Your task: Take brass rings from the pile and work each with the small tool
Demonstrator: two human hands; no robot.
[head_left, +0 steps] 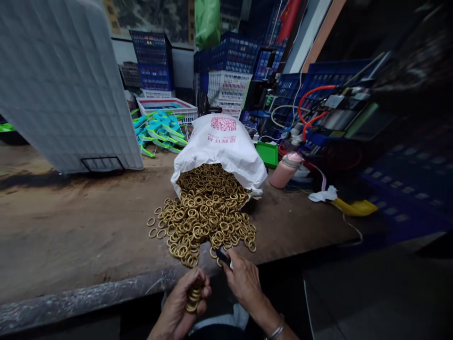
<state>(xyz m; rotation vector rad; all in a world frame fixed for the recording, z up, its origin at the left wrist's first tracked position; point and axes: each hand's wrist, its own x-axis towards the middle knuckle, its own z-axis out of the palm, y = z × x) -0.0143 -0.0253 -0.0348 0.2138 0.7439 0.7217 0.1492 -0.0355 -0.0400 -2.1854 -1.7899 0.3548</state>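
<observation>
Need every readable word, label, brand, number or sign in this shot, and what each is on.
"星辉环材": red print on the white sack, upside down in this view.
Smaller red line beside it, same sack: too small to read surely.
Red patterned block, same sack: too blurred to read.
Small marks on the stacked blue crates: too small to read.
Pale label on the machine at right: unreadable.

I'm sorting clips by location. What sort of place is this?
Probably a workshop: gold-coloured rings lie heaped at the mouth of a white sack, with stacked blue crates behind.
</observation>
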